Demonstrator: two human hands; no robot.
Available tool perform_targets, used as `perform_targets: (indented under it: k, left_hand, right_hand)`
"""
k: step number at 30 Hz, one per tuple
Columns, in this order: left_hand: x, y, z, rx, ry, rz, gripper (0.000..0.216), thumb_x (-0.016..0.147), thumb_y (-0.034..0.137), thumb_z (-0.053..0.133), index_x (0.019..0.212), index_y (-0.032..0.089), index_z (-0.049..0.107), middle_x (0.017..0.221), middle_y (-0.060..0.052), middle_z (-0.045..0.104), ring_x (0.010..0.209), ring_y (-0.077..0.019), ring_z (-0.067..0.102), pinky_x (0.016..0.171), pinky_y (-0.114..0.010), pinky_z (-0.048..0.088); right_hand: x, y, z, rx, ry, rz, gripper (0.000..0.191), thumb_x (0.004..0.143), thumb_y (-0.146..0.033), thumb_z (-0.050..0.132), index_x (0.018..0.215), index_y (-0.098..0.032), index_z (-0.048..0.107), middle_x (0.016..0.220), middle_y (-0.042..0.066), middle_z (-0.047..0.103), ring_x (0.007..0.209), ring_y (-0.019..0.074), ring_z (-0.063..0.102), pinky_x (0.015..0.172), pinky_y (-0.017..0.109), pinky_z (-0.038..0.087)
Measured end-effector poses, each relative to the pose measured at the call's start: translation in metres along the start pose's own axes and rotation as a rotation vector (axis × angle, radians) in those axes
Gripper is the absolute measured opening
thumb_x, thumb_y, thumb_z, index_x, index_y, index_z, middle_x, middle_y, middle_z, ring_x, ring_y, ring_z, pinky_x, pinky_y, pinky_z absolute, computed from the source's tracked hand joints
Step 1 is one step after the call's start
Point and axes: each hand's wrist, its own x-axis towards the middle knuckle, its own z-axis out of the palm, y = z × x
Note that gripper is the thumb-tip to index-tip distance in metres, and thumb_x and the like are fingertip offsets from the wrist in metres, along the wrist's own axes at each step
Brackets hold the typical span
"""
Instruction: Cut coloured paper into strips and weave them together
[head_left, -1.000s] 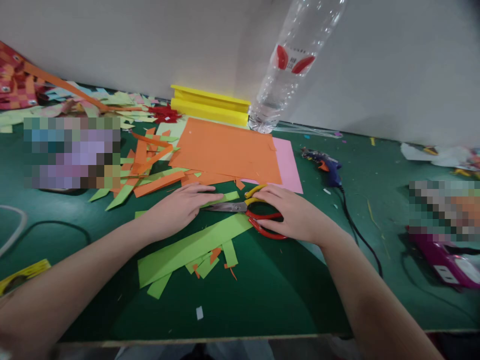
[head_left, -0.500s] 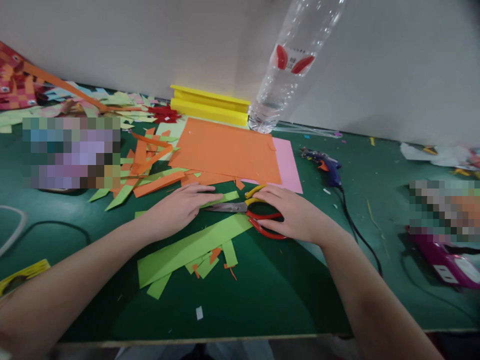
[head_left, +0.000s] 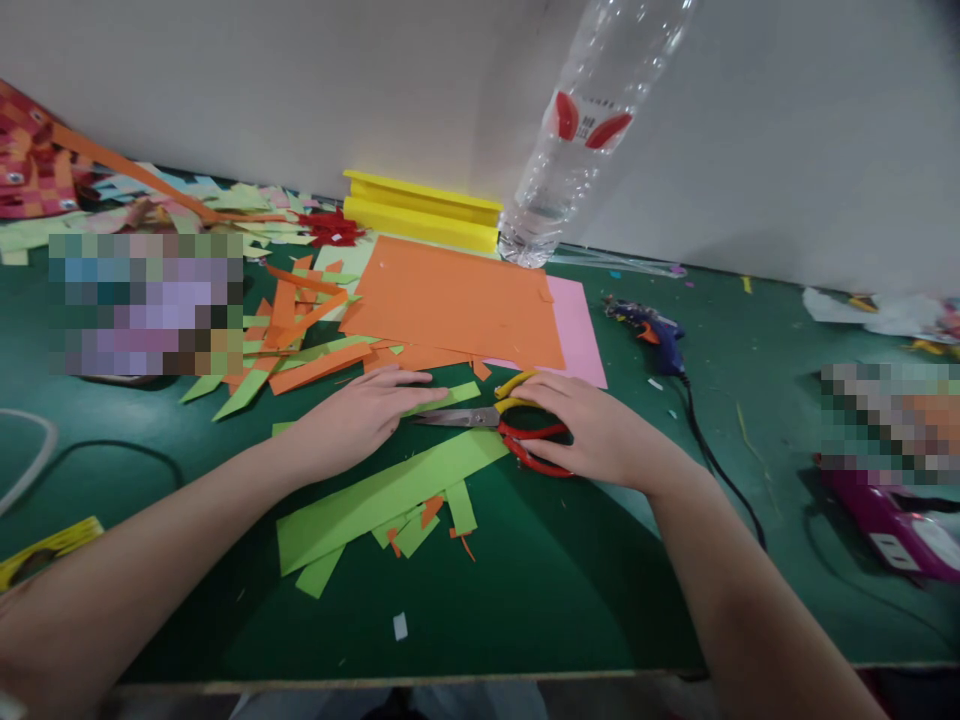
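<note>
My left hand (head_left: 356, 420) lies flat with its fingers stretched out, pressing on a narrow green paper strip (head_left: 463, 393) that pokes out beyond the fingertips. My right hand (head_left: 600, 430) is closed on the scissors (head_left: 484, 417), which have one yellow and one red handle. Their blades point left toward my left fingers, close below the narrow strip. Just nearer to me, a wide green paper strip (head_left: 375, 500) lies slantwise, its right end by the red handle. Small green and orange paper scraps (head_left: 420, 530) lie beside and partly under it.
Orange paper sheets (head_left: 457, 300) lie over a pink sheet (head_left: 577, 330) behind my hands. Cut strips (head_left: 292, 320) are heaped left. A clear bottle (head_left: 555, 170) and folded yellow paper (head_left: 420, 210) stand by the wall. To the right are a corded glue gun (head_left: 652, 335) and a magenta device (head_left: 885, 520).
Hardly anything differs. The scissors and my right hand have shifted very slightly right, while my left hand keeps its place on the narrow strip.
</note>
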Motion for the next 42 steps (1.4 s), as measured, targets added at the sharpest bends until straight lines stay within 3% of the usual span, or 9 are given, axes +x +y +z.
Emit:
perform_targets:
  k: [22, 42]
  left_hand:
    - [-0.0012, -0.0032, 0.0023, 0.001, 0.001, 0.01, 0.069, 0.083, 0.0, 0.029, 0.141, 0.033, 0.046, 0.148, -0.001, 0.044, 0.135, -0.0201, 0.042, 0.111, -0.043, 0.035]
    - [-0.0006, 0.001, -0.0015, 0.01, -0.022, -0.017, 0.067, 0.084, 0.001, 0.029, 0.139, 0.033, 0.048, 0.148, 0.0, 0.044, 0.135, -0.0205, 0.041, 0.111, -0.043, 0.036]
  right_hand:
    - [0.0024, -0.0079, 0.0021, -0.01, 0.001, -0.008, 0.043, 0.089, -0.041, 0.056, 0.127, -0.023, 0.054, 0.129, 0.01, 0.06, 0.124, 0.03, 0.053, 0.103, 0.051, 0.042]
    - [0.0003, -0.01, -0.0024, 0.023, -0.03, -0.053, 0.036, 0.089, -0.038, 0.057, 0.122, -0.023, 0.057, 0.124, 0.01, 0.062, 0.118, 0.0276, 0.056, 0.099, 0.047, 0.046]
